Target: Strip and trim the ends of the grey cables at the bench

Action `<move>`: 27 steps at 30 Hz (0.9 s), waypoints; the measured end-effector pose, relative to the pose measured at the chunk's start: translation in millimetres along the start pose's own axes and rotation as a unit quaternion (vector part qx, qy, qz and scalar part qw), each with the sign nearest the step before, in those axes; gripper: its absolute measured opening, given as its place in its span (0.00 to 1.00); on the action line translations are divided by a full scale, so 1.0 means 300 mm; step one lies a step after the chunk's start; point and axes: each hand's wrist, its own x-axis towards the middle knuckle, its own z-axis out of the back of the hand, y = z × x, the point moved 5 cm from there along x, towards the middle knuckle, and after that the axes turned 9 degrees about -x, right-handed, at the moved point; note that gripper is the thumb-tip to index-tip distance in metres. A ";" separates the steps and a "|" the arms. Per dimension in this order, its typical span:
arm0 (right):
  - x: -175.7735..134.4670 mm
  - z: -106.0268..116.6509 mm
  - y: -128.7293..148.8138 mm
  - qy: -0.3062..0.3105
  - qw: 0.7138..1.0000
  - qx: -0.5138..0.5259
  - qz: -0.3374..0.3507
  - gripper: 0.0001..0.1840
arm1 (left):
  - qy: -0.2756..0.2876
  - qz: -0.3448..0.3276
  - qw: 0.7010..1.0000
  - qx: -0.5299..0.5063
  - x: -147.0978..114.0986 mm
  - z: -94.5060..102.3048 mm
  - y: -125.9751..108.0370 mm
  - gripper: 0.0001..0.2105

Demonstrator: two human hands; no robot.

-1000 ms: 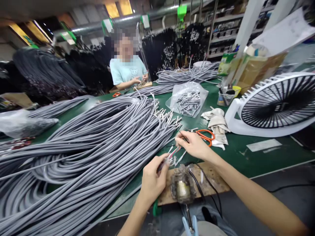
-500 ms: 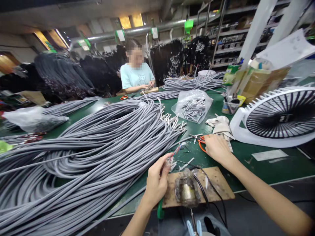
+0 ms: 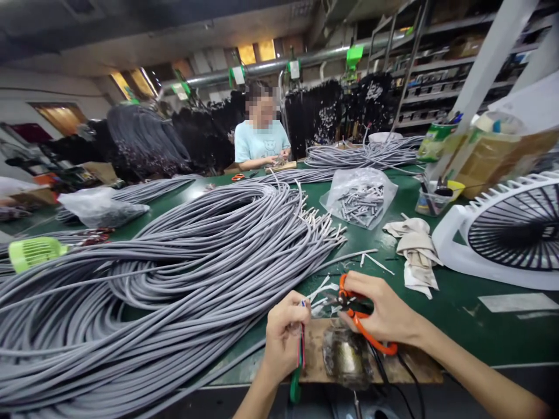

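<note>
My left hand (image 3: 286, 331) is closed in a pinch on thin coloured wires (image 3: 301, 344). A blue tip shows above the fingers and red strands hang below. In my right hand (image 3: 382, 308) are orange-handled cutters (image 3: 371, 336), their handles spread apart and dark jaws pointing left toward the left hand. Below the cutters, a block wrapped in clear film (image 3: 347, 358) sits on a wooden board (image 3: 312, 349). White strip scraps (image 3: 321, 291) lie just beyond the board. Left of my hands spreads a large bundle of grey cables (image 3: 209, 250) with pale stripped ends.
A clear bag of short grey pieces (image 3: 362, 201) lies beyond, with a cloth (image 3: 417, 250) nearer. At the right stands a white fan (image 3: 454, 247); a green fan (image 3: 37, 253) lies at the left. Across the green table (image 3: 458, 314) sits a co-worker (image 3: 262, 145).
My right hand has brought the cutters nearer to me, beside the left hand, and their handles are now spread. The left hand has tightened around the wires. The view has swung left.
</note>
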 end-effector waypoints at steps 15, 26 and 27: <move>0.018 -0.053 0.015 0.003 1.000 -0.004 0.012 0.13 | 0.066 0.035 0.992 0.101 -0.006 -0.014 -0.005 0.17; 0.002 0.034 -0.189 -0.036 0.950 -0.234 -0.203 0.09 | -0.118 0.187 0.971 0.093 0.012 0.016 0.033 0.12; 0.001 0.038 -0.163 -0.066 0.954 -0.230 -0.180 0.08 | -0.134 0.191 0.968 0.089 0.012 0.019 0.038 0.12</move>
